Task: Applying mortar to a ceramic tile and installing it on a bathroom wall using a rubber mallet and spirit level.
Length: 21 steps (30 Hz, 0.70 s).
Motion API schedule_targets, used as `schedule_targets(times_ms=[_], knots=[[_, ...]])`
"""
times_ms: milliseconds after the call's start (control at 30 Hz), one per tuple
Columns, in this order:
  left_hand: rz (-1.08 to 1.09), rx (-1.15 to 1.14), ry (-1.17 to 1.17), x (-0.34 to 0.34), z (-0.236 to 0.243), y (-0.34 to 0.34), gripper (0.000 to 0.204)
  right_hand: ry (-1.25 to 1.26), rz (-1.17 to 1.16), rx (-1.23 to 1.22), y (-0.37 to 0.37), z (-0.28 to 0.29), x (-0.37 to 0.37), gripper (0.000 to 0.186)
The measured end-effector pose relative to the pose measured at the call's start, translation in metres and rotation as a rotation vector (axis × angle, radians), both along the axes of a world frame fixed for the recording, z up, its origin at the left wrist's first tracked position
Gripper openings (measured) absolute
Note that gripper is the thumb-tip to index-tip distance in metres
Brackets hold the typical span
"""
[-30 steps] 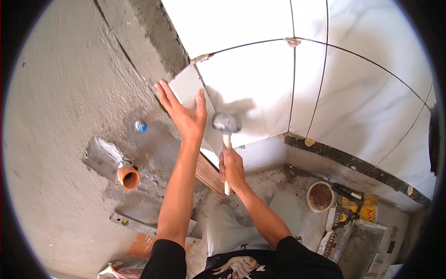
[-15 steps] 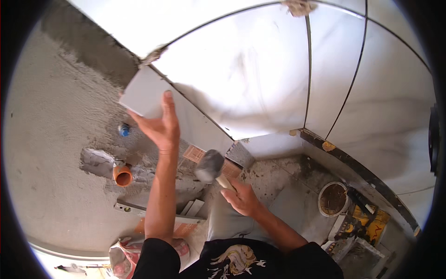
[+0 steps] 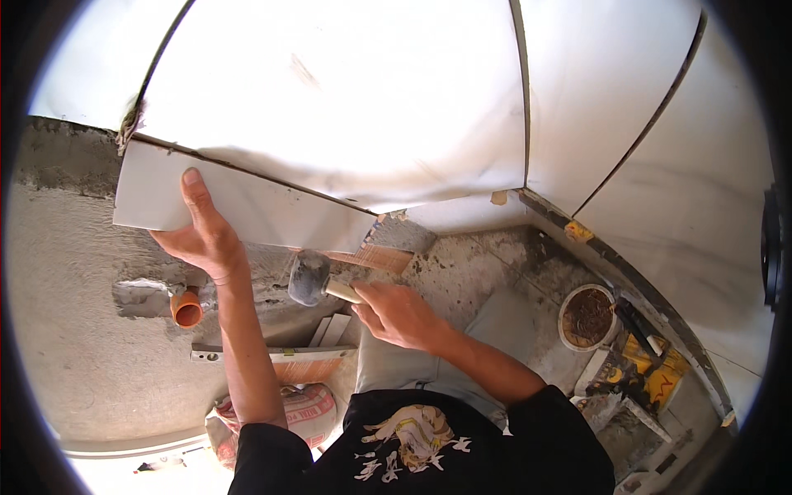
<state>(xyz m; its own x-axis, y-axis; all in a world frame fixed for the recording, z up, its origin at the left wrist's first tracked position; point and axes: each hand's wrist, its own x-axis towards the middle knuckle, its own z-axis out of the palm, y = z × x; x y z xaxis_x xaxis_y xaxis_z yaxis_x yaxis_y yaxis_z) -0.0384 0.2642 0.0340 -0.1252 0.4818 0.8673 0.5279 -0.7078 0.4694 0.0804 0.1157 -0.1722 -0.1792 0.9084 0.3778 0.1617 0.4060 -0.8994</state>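
Observation:
A long, narrow white tile (image 3: pixel 272 208) lies along the lower edge of the large white wall tiles (image 3: pixel 346 91), with a thin dark joint between them. My left hand (image 3: pixel 206 235) grips its lower edge near the left end; the thumb rests on the face and the other fingers are hidden behind. In my right hand (image 3: pixel 400 313) is the wooden handle of a rubber mallet (image 3: pixel 310 278), fingers wrapped round it. The mallet's grey head is just below the tile's lower edge; whether they touch I cannot tell.
An orange pipe end (image 3: pixel 188 309) sticks out of the rough grey wall. Below it lie a spirit level (image 3: pixel 289 355) and a red-and-white sack (image 3: pixel 309 408). A round bucket (image 3: pixel 587 318) stands at right, beside a yellow package (image 3: pixel 656 367) and black-handled tool (image 3: pixel 638 326).
The view has turned, so the tile lies more level and further left. My right hand has brought the mallet leftward, nearer the tile's lower edge. My left hand still holds the tile.

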Motion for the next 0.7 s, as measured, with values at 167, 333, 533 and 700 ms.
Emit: schedule_targets(times_ms=[167,333,533,700], knots=[[0.002,-0.024,-0.034,0.006,0.002,-0.003,0.055,-0.024,0.003,-0.052,-0.003,0.001,-0.002,0.032],[0.067,-0.011,-0.059,-0.004,0.000,-0.007,0.066,-0.033,0.038,-0.034,-0.014,0.032,0.012,0.026],[-0.063,-0.046,-0.108,-0.010,-0.006,-0.003,0.092,0.133,-0.027,0.046,-0.037,0.078,0.037,0.033],[0.071,0.038,0.110,-0.026,-0.005,-0.023,0.076,1.092,0.523,-0.772,-0.056,0.050,0.037,0.062]])
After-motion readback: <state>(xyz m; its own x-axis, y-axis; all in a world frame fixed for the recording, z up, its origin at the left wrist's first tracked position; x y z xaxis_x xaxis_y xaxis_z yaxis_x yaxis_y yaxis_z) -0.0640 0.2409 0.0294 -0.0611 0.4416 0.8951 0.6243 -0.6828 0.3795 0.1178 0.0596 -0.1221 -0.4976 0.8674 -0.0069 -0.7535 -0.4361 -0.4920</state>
